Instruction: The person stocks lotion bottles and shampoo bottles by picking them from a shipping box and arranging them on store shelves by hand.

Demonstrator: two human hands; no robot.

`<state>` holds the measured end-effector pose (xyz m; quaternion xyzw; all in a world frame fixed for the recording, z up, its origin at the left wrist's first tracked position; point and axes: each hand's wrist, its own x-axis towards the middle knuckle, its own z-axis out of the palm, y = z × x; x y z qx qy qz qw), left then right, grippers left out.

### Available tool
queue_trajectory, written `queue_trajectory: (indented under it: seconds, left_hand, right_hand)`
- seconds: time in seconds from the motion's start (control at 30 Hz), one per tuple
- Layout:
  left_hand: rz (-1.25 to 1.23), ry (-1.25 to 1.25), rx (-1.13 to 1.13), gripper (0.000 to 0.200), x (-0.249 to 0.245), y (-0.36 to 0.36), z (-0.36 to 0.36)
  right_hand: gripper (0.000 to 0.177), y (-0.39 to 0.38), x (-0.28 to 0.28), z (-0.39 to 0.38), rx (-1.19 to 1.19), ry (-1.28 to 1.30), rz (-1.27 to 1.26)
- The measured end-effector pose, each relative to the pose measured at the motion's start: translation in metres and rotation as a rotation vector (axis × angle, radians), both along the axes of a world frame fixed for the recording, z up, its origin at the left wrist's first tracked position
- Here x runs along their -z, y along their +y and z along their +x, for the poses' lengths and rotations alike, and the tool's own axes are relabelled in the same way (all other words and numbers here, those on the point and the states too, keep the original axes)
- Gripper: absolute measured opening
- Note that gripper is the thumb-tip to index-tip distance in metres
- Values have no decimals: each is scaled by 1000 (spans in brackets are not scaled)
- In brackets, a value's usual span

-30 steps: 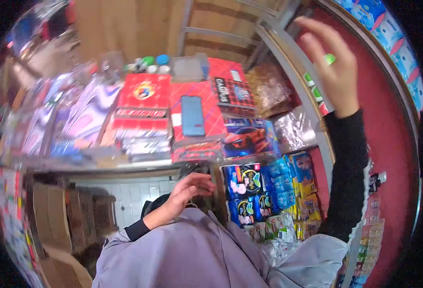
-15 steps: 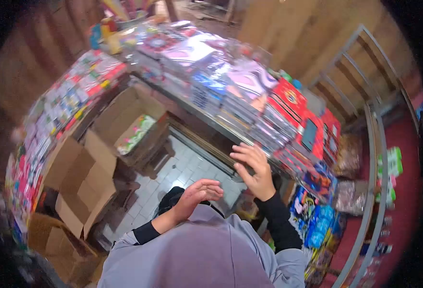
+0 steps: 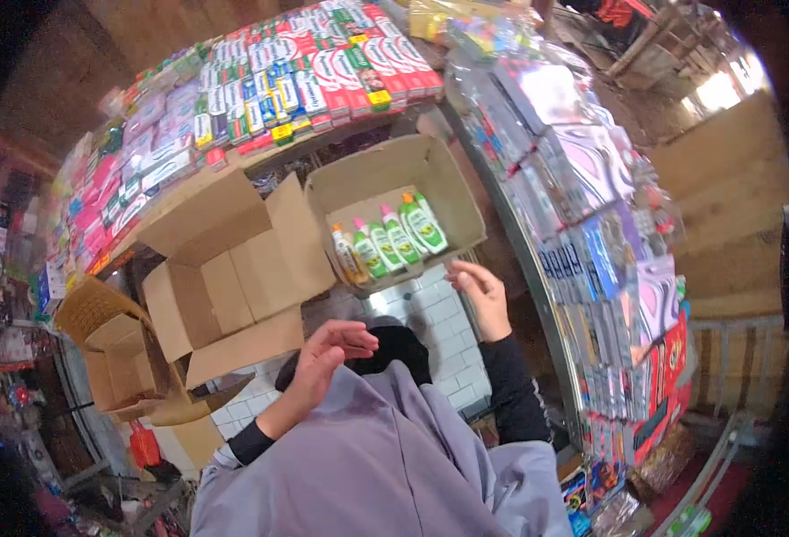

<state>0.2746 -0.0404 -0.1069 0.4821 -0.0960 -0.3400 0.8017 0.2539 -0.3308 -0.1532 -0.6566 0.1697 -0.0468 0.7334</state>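
My left hand hovers in front of my body with its fingers stretched out and nothing in them. My right hand is raised beside the near right corner of a cardboard box, fingers apart and bent a little, holding nothing. Inside that box several green bottles with pink and orange caps lie in a row at the near side. A whitish bottle with an orange cap lies at the row's left end. Left of it, a second open cardboard box has its flaps spread.
Toothpaste boxes are stacked in rows on the counter behind the boxes. Along the right, a counter holds piles of books and plastic-wrapped goods. A smaller cardboard box stands at the left. White floor tiles show below my hands.
My view has swung to the left, so the cardboard boxes and toothpaste counter now lie ahead. Both hands stay raised and empty; the right is nearer the bottle box in view.
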Motion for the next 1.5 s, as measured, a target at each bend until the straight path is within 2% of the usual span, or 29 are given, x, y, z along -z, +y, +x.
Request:
queue_trajectory:
  seconds: [0.07, 0.13, 0.27, 0.3, 0.33, 0.4, 0.47, 0.53, 0.6, 0.63, 0.73, 0.83, 0.9, 0.93, 0.97, 1.0, 1.07, 1.1, 1.13, 1.17, 1.23, 1.3, 1.4, 1.43, 1.5]
  left_hand:
    - [25, 26, -41, 50, 7, -8, 14]
    - [44, 75, -96, 51, 16, -20, 22]
    - [44, 158, -260, 51, 35, -46, 38]
    - [48, 167, -307, 52, 38, -53, 41]
    - [69, 178, -325, 51, 43, -60, 46]
    - [104, 209, -360, 51, 57, -72, 49]
    - [111, 231, -394, 49, 70, -85, 56]
    - [94, 266, -429, 48, 80, -98, 62]
    - [76, 294, -437, 43, 89, -110, 70]
    - [88, 300, -431, 41, 93, -115, 77]
    - [159, 321, -434, 38, 107, -125, 96]
    - [289, 308, -462, 44, 122, -130, 116]
    - [428, 251, -575, 50, 140, -136, 123]
    - [498, 218, -630, 54, 145, -139, 127]
    - [490, 277, -668, 63, 146, -141, 131]
    - [516, 265, -669, 64, 152, -141, 132]
    - [569, 240, -672, 67, 165, -140, 135]
    - [432, 425, -603, 60, 155, -140, 137]
    - [324, 712, -509, 47, 157, -137, 135]
    - [276, 667, -500, 42, 156, -138, 133]
    - [234, 622, -477, 37, 151, -139, 129]
    - [240, 619, -446, 38, 151, -139, 120]
    - [166, 758, -462, 38, 143, -136, 111]
    - [207, 729, -410, 46, 140, -132, 109]
    - [117, 784, -404, 51, 137, -126, 103]
  right_hand:
    - [26, -19, 23, 57, -99, 37, -44]
    - [25, -42, 77, 117, -220, -102, -312]
    - [43, -69, 187, 212, -410, 274, -577]
    - [48, -73, 218, 225, -448, 352, -684]
    - [59, -88, 298, 230, -491, 277, -702]
    - [79, -83, 333, 235, -574, 707, -984]
    - [92, -70, 348, 221, -519, 757, -1199]
    - [100, -69, 350, 213, -534, 820, -1264]
    - [104, -81, 346, 214, -617, 905, -1170]
    - [102, -84, 336, 225, -585, 1062, -921]
    - [97, -95, 363, 222, -669, 951, -984]
    - [95, -93, 355, 226, -789, 739, -759]
    - [90, -84, 354, 224, -776, 445, -509]
    - [87, -73, 348, 218, -775, 445, -577]
    - [93, -62, 294, 226, -872, 431, -368]
    - [98, -48, 231, 236, -961, 438, -151]
    - [77, -46, 219, 235, -1163, 315, 281]
    - [72, -51, 221, 243, -1083, 382, 339]
    - [68, -58, 228, 257, -1005, 446, 398]
    - [64, -63, 237, 270, -928, 509, 461]
    - [57, -70, 280, 289, -824, 364, -320]
    - [59, -75, 300, 297, -957, 418, -827]
    - [60, -81, 334, 295, -973, 438, -1244]
    - [60, -80, 343, 292, -974, 451, -1309]
    - [60, -76, 360, 288, -966, 492, -1360]
